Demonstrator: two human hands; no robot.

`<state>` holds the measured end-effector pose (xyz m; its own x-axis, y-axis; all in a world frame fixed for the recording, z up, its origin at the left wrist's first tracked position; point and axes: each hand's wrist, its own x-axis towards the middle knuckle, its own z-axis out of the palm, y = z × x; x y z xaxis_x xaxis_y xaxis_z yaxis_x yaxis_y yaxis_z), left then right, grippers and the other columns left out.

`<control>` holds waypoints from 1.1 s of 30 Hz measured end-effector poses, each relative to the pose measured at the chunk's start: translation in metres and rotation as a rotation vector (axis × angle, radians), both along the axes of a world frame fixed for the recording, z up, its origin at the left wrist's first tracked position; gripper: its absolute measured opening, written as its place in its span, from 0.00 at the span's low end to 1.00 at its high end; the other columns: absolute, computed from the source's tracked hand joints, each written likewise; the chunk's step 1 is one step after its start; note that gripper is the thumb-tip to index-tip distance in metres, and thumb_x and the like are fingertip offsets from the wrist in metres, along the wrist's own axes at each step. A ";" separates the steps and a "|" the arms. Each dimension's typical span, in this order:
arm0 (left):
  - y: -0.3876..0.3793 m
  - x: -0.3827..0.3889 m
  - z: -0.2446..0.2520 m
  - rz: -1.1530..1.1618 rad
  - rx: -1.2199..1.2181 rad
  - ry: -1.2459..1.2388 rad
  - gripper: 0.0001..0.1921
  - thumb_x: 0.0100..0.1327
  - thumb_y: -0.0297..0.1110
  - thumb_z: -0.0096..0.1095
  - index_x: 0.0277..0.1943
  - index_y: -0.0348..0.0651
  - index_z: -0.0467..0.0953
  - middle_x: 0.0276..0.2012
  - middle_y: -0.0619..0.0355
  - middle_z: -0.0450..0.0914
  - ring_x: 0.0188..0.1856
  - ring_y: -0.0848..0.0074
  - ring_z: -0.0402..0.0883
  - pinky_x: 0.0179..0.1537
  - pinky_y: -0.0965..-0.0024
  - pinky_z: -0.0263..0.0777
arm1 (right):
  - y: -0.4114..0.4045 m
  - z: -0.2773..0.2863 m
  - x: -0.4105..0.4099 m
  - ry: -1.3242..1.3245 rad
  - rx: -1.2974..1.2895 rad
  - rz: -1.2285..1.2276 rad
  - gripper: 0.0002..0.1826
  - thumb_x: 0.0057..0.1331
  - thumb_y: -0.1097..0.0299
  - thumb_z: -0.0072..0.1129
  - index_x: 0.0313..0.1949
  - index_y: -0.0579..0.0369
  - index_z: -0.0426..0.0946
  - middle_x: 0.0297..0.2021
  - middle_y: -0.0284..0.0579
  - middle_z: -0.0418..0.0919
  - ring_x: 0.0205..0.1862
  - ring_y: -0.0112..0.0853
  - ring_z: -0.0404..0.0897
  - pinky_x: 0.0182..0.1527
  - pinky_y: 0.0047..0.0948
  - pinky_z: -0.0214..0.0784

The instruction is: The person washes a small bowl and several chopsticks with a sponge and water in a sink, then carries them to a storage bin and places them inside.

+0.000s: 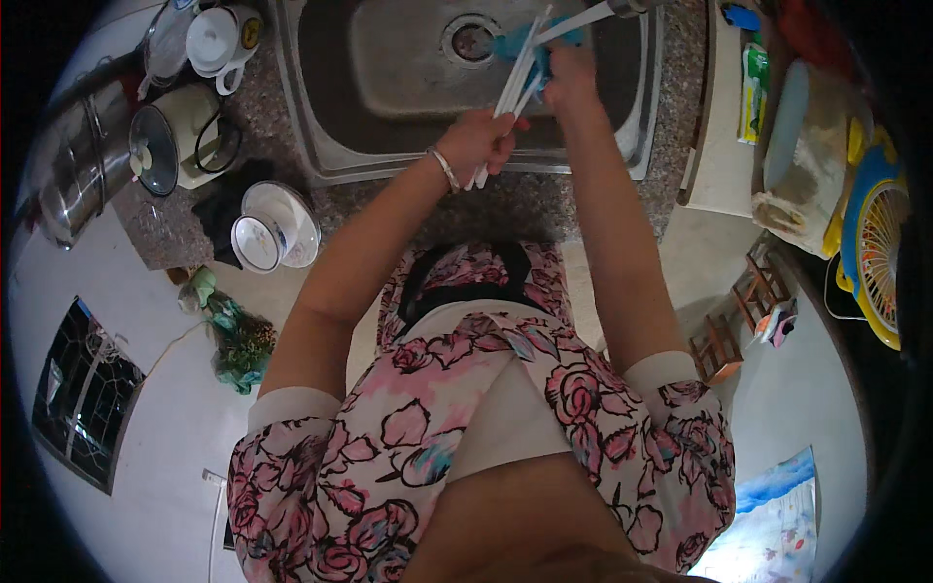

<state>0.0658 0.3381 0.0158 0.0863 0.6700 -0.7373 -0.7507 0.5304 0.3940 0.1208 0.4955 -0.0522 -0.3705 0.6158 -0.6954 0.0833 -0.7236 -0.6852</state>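
Note:
My left hand (481, 142) grips a bundle of white chopsticks (519, 76) over the front rim of a stainless steel sink (408, 80). The sticks slant up and to the right, their lower ends poking out below my fist. Beside their upper part, my right hand (572, 76) holds a blue scrubbing cloth (519, 44), which lies against the sticks. From the top edge a faucet (627, 6) reaches in; a white streak runs from it towards the chopsticks, and I cannot tell whether that is water or the spout. The drain (472, 42) lies left of the cloth.
Left on the granite counter (335, 208) stand a lidded pot (197, 135), a white lidded mug (219, 44) and a large metal pot (87, 157). Stacked white bowls (288, 226) sit at its front edge. To the right are a green packet (754, 95) and a blue-yellow fan (875, 240).

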 end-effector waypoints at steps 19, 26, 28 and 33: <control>0.029 0.004 0.017 -0.071 -0.117 0.174 0.08 0.61 0.34 0.41 0.33 0.39 0.65 0.19 0.63 0.64 0.16 0.80 0.62 0.15 0.74 0.57 | 0.003 -0.005 -0.011 -0.267 1.025 0.439 0.25 0.49 0.59 0.58 0.44 0.62 0.69 0.37 0.53 0.73 0.39 0.39 0.73 0.41 0.32 0.64; -0.022 -0.005 0.026 -0.119 -0.110 0.126 0.09 0.63 0.35 0.40 0.33 0.40 0.65 0.17 0.64 0.59 0.13 0.84 0.58 0.12 0.77 0.53 | 0.047 0.010 -0.012 -0.410 0.742 0.726 0.22 0.53 0.53 0.55 0.38 0.60 0.71 0.28 0.53 0.75 0.28 0.42 0.75 0.35 0.36 0.66; -0.018 -0.009 0.014 -0.013 -0.096 0.094 0.09 0.63 0.34 0.40 0.35 0.39 0.66 0.17 0.64 0.60 0.14 0.82 0.60 0.13 0.76 0.55 | 0.062 0.027 0.004 -0.477 0.533 0.868 0.23 0.53 0.52 0.54 0.37 0.60 0.71 0.26 0.53 0.75 0.27 0.43 0.75 0.35 0.37 0.66; 0.079 -0.006 -0.017 0.447 -0.183 -0.142 0.08 0.60 0.30 0.41 0.32 0.34 0.67 0.18 0.55 0.66 0.16 0.71 0.67 0.16 0.72 0.62 | 0.068 0.103 0.031 -0.639 1.353 0.994 0.21 0.52 0.54 0.56 0.37 0.60 0.72 0.29 0.54 0.75 0.31 0.44 0.75 0.36 0.38 0.66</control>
